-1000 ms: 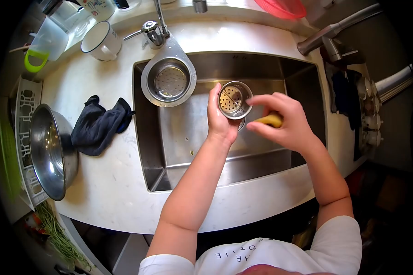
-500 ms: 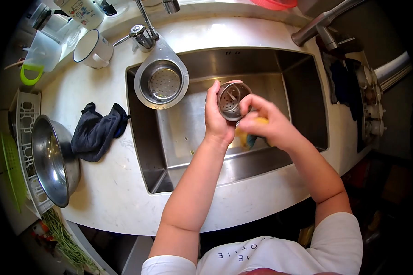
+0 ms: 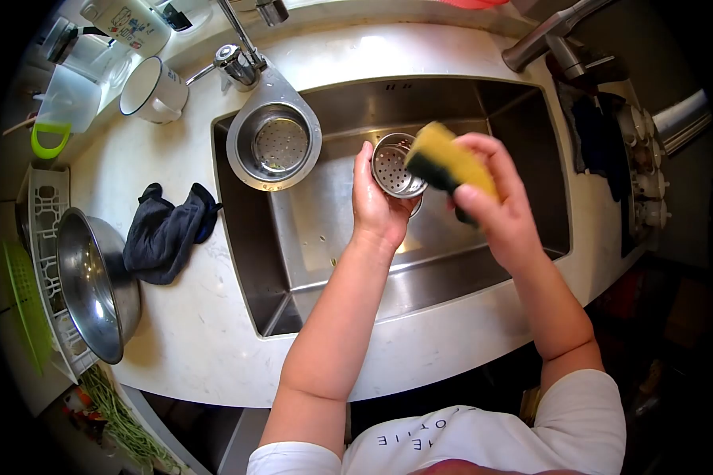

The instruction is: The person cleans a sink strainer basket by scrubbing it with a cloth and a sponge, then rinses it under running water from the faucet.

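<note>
Over the steel sink [image 3: 317, 237], my left hand [image 3: 377, 207] is wrapped round a small metal strainer cup [image 3: 391, 166] with a perforated bottom, its opening facing up toward the camera. My right hand [image 3: 495, 194] grips a yellow and dark green sponge [image 3: 453, 165] between thumb and fingers. The sponge is raised just right of the cup's rim and overlaps its edge in view. Part of the cup's lower side is hidden by my left palm.
A round drain basket [image 3: 274, 147] hangs at the sink's upper left corner, below a small tap [image 3: 238, 65]. On the left counter are a dark cloth [image 3: 166, 237], a steel bowl [image 3: 95, 285] and a white mug [image 3: 155, 91]. A large faucet [image 3: 550, 39] stands at upper right.
The sponge has come up from below the cup into clear view beside its rim, with my right hand moved right. The camera view has shifted slightly; my left hand still holds the cup.
</note>
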Tool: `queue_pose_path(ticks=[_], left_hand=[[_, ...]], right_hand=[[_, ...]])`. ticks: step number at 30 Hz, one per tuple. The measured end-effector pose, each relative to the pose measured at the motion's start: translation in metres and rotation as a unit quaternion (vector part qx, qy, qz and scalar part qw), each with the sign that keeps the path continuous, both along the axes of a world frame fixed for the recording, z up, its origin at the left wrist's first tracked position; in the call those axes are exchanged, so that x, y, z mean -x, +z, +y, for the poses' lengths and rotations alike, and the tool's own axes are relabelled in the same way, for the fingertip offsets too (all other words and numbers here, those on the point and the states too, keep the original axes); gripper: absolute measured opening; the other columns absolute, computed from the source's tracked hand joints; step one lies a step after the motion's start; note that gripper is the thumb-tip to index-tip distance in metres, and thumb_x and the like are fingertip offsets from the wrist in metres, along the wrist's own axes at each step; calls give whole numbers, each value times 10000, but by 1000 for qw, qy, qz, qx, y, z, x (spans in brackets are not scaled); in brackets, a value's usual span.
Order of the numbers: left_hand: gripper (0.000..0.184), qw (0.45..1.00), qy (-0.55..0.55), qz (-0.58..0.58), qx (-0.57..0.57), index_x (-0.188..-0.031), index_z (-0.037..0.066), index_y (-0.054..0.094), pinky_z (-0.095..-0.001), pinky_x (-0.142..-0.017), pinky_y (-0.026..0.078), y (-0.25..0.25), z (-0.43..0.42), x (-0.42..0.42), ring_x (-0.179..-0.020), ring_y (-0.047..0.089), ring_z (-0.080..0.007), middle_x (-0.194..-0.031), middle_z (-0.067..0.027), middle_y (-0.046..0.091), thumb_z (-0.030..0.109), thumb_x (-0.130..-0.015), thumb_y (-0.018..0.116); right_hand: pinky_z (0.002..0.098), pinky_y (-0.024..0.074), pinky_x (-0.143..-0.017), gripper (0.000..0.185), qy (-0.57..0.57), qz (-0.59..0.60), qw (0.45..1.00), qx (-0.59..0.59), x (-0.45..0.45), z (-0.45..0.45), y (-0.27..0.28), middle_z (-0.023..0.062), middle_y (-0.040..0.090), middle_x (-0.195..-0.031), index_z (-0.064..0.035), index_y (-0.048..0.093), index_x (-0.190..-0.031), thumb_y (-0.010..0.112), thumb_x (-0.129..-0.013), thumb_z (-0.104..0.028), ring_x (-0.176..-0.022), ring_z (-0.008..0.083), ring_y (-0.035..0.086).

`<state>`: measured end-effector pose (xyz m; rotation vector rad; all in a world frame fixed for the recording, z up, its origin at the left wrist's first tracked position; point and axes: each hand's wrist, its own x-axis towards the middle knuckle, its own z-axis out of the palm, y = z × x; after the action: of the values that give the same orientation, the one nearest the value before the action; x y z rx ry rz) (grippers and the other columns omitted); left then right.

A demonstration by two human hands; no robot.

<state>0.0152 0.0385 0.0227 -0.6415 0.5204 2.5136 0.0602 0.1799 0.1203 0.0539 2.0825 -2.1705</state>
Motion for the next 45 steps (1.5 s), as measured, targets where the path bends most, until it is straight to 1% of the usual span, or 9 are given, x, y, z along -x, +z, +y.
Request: queue_pose_path(ticks=[4,9,11,21,23,27,35,39,45], left_hand=[[479,997,37,40,45,-1080,116,613,-274,-754,509,6,8,-1,-933,642,-147,-1030,-40,666,540,-1010,400],[416,927,97,208,295,-1101,67,558,-283,-790,446,0,18,-6,-853,537,-146,-936,-43,568,437,-1059,372],[447,876,77,264,396,-1111,87,553,-265,-774,458,11,14,-4,-842,534,-107,-920,-37,554,484,-1054,356],[448,969,15,154,191,-1046,40,615,-306,-842,493,-4,11,-2,-894,611,-140,-949,-62,643,424,-1057,383],[443,957,28,187,219,-1083,53,591,-300,-815,499,-4,14,-6,-877,605,-132,-936,-62,634,441,-1058,377],[485,839,109,355,398,-1188,51,524,-245,-749,464,10,15,-3,-844,539,-106,-955,-47,576,479,-1062,331],[460,970,-24,162,183,-1064,56,610,-247,-854,441,8,8,-6,-907,565,-127,-963,-37,614,462,-1051,394],[466,924,55,239,295,-1082,42,632,-275,-795,501,12,12,-11,-878,606,-137,-965,-52,638,444,-1046,398],[425,989,-1,14,145,-1022,53,650,-300,-749,505,5,10,-16,-819,639,-164,-909,-70,673,407,-1024,415]], right_hand=[[394,514,-911,349,70,294,827,-473,13,-20,-14,152,627,-1209,-40,628,-1183,662,-839,-83,-1067,359,598],[331,490,-922,397,93,151,927,-330,19,-14,-38,124,657,-1173,-16,605,-1252,640,-861,-74,-1070,268,623],[274,472,-891,448,42,-177,977,111,25,-13,-18,83,656,-1127,-2,589,-1278,659,-840,-68,-1002,155,615],[337,510,-776,344,237,308,802,-454,25,-5,-26,126,621,-946,9,612,-1087,718,-779,-101,-928,243,627],[325,527,-746,260,154,16,954,-258,16,-9,-22,84,640,-980,-27,629,-1064,667,-815,-90,-927,179,635],[244,514,-686,378,-21,-245,948,204,32,-19,11,66,626,-1004,7,583,-1173,627,-836,-159,-838,119,601],[345,525,-741,388,218,363,784,-455,33,14,-44,152,642,-982,-56,613,-1138,670,-754,-52,-860,350,626],[302,512,-700,407,31,-192,978,75,15,-7,-11,48,651,-927,-28,599,-1192,714,-809,-98,-822,160,638],[336,525,-718,338,213,326,820,-420,9,9,-43,88,634,-969,-87,620,-1063,686,-736,-29,-853,281,621]])
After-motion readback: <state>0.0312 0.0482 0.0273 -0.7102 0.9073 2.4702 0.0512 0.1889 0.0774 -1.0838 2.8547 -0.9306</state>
